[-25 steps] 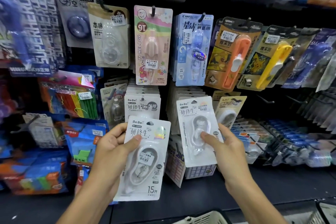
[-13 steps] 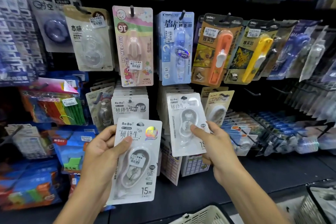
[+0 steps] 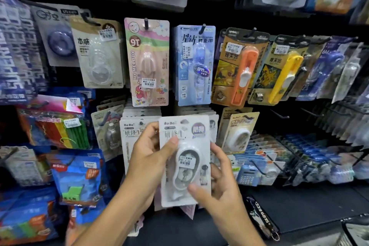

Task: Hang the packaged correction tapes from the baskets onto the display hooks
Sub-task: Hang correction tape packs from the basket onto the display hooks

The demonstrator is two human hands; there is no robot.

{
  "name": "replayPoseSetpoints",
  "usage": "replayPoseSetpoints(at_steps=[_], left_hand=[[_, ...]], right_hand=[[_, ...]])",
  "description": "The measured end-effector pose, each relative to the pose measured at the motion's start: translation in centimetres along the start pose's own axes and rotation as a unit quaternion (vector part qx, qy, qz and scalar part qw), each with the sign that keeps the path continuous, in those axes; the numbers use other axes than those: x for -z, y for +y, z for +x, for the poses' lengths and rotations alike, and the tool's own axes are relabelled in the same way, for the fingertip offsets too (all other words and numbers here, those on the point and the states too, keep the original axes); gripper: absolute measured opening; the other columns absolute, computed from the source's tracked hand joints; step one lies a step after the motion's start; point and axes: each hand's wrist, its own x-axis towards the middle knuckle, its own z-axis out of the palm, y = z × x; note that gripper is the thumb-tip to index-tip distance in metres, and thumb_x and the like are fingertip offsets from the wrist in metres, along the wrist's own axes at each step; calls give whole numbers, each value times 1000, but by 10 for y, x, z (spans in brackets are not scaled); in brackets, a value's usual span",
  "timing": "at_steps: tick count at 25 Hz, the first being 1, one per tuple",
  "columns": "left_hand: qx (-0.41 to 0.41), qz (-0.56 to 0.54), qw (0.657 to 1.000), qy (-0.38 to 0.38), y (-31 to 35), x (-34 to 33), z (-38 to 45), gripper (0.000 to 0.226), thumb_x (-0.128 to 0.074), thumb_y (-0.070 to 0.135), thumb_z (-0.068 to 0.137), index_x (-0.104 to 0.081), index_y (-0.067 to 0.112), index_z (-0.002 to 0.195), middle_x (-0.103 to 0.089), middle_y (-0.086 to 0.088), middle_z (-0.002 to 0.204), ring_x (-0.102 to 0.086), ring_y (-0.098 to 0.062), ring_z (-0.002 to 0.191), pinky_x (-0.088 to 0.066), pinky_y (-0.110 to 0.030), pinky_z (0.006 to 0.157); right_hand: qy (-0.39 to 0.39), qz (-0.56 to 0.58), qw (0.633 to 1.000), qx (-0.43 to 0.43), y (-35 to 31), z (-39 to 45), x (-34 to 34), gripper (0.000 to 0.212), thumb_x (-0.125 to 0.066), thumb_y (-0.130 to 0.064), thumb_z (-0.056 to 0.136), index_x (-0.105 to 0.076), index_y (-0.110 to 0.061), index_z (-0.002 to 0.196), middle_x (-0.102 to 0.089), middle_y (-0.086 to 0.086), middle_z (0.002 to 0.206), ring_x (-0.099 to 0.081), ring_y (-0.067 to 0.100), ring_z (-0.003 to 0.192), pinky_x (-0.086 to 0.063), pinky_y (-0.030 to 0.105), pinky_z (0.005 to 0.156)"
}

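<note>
Before the hooks, both hands' fingers now clamp one correction tape pack (image 3: 184, 158), previously separate.

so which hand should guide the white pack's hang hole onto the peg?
Left, probably. The left hand has its grip high on the white carded correction tape pack, thumb near the hang hole. The right hand holds the lower edge, better placed to steady it.

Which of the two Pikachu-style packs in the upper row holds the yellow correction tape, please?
The right-hand pack; its neighbour to the left holds an orange one.
</note>
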Motion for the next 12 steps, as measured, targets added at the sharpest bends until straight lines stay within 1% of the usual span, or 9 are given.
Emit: replayPoseSetpoints(at_steps=[2,3,4,5,6,7,9,10,12], left_hand=[[-30,110,993,-14,-8,0,0,19,-67,10,95,-70,28,98,-79,6,98,-76,-13,91,-58,-21,71],[-71,228,971,1,-12,4,1,14,-68,17,95,-69,30,101,-77,14,100,-72,-7,94,-55,-18,76],[-125,370,920,23,-15,10,2,15,-68,23,94,-67,32,106,-73,19,107,-65,-4,103,-49,-18,85],[-176,495,850,37,-16,18,2,24,-68,25,92,-66,30,115,-65,21,120,-56,-6,115,-42,-21,95],[-205,577,790,41,-17,25,3,34,-68,25,90,-64,27,124,-58,14,134,-47,-11,128,-38,-29,103],[-202,624,754,39,-17,32,4,42,-67,25,90,-61,25,131,-50,9,147,-37,-17,138,-35,-39,109],[-151,670,727,28,-16,43,5,50,-62,31,93,-53,27,143,-28,8,165,-18,-22,152,-26,-48,118],[-122,679,723,16,-16,47,4,53,-57,35,96,-47,29,147,-16,9,169,-9,-21,154,-19,-48,122],[-99,693,714,-12,-19,51,2,57,-50,40,98,-37,33,153,3,13,170,5,-18,156,-9,-46,125]], right_hand=[[26,-19,999,7,1,2,-2,88,-89,-33,73,-39,-59,141,-66,-2,137,-64,22,125,-56,44,99],[61,-16,998,8,2,6,-1,87,-88,-31,74,-40,-60,141,-65,-3,137,-63,21,126,-56,45,99],[95,-7,995,4,2,12,2,85,-87,-28,77,-41,-60,141,-64,-5,139,-62,20,128,-54,47,102],[118,-1,993,-4,0,17,7,82,-86,-26,80,-43,-60,141,-61,-8,142,-58,18,132,-50,50,107],[128,-4,992,-16,-1,21,12,79,-84,-25,82,-45,-62,139,-58,-16,145,-54,9,135,-44,50,112],[131,-20,991,-31,-1,25,17,74,-81,-25,83,-48,-64,136,-55,-28,143,-49,-5,134,-39,45,115],[120,-67,989,-46,-1,34,24,61,-77,-24,87,-56,-67,125,-52,-49,129,-40,-31,120,-33,32,112],[114,-86,988,-56,-2,40,25,57,-76,-23,89,-59,-68,120,-53,-52,123,-41,-33,115,-33,27,108],[105,-107,985,-81,-9,54,25,51,-74,-23,91,-62,-67,113,-55,-48,119,-46,-23,117,-35,23,100]])
